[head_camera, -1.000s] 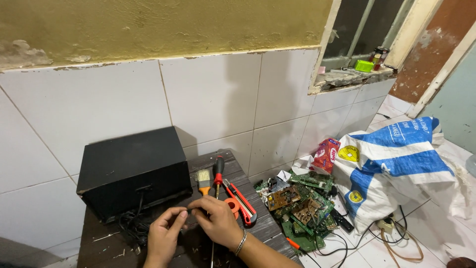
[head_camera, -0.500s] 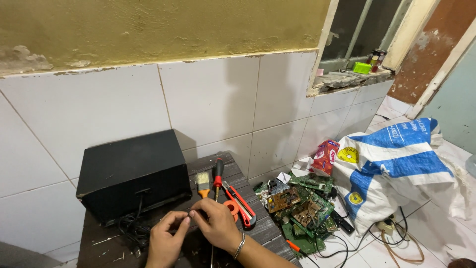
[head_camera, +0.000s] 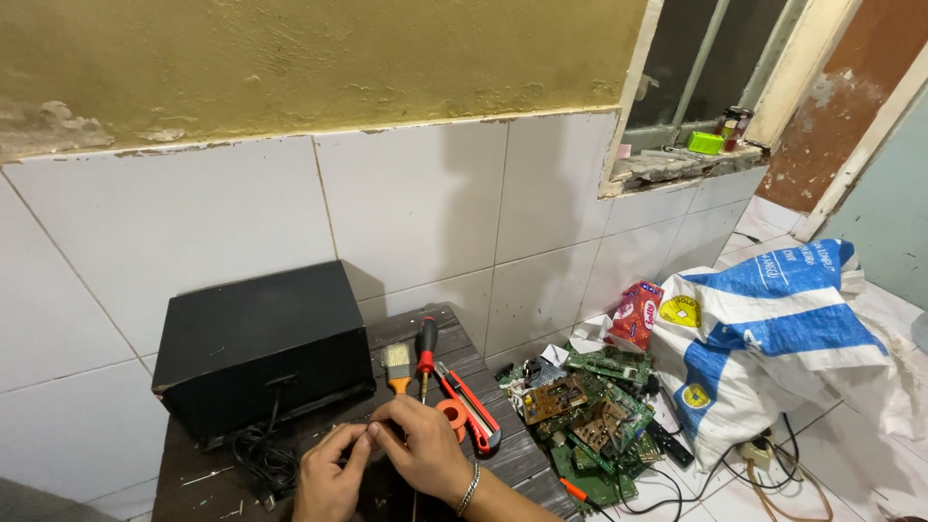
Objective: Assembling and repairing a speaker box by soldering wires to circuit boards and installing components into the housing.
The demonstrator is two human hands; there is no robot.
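Observation:
My left hand (head_camera: 327,478) and my right hand (head_camera: 423,449) meet at the fingertips over a dark wooden table (head_camera: 522,454), pinching something small that I cannot make out. A black box speaker (head_camera: 259,343) stands just behind them, its black cable (head_camera: 266,462) coiled beside my left hand. To the right of my right hand lie a small brush (head_camera: 397,364), a red-handled screwdriver (head_camera: 425,350), an orange utility knife (head_camera: 472,411) and a red tape roll (head_camera: 450,416).
A pile of green circuit boards (head_camera: 590,416) lies on the floor right of the table. A blue-and-white woven sack (head_camera: 773,338) and a red packet (head_camera: 635,314) sit beyond it. Cables (head_camera: 764,483) trail on the floor. White tiled wall (head_camera: 435,213) behind; window sill (head_camera: 677,159) upper right.
Both hands have stayed together at the table's front, with only small finger movements. The view has shifted slightly.

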